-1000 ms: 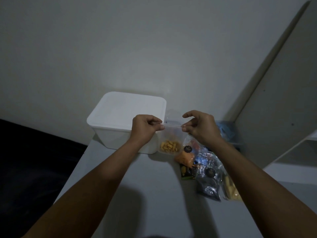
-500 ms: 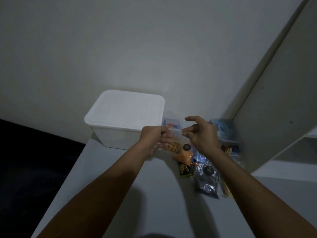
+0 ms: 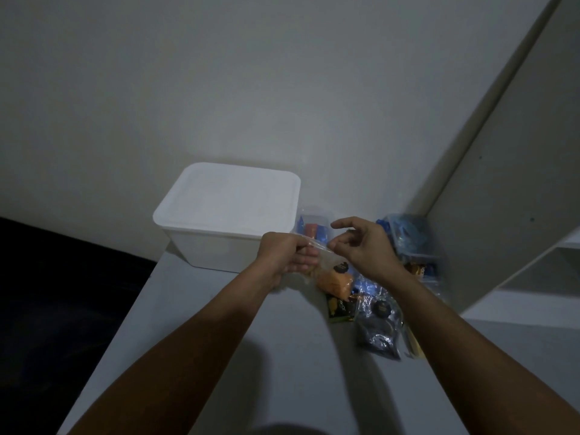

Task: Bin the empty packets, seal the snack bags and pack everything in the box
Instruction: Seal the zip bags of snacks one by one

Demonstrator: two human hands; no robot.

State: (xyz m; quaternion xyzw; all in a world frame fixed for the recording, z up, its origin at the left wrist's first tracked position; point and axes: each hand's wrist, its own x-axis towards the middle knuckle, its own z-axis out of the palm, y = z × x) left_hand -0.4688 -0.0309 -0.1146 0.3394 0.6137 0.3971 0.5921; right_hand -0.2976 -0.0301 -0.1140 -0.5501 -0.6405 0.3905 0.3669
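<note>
Above the far end of the desk (image 3: 219, 356), the left hand (image 3: 284, 255) has its grip closed on the top edge of a clear snack bag (image 3: 323, 262). The right hand (image 3: 364, 246) hovers just beside it, fingers loosely curled, gripping nothing. The white box (image 3: 226, 211) sits lidded at the far edge. More snack packets (image 3: 376, 321) lie heaped near the right edge.

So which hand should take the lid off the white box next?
Probably the right hand. It has nothing in it, fingers loosely curled just past the clear snack bag. The left hand is nearer the white box but grips the bag's top.
</note>
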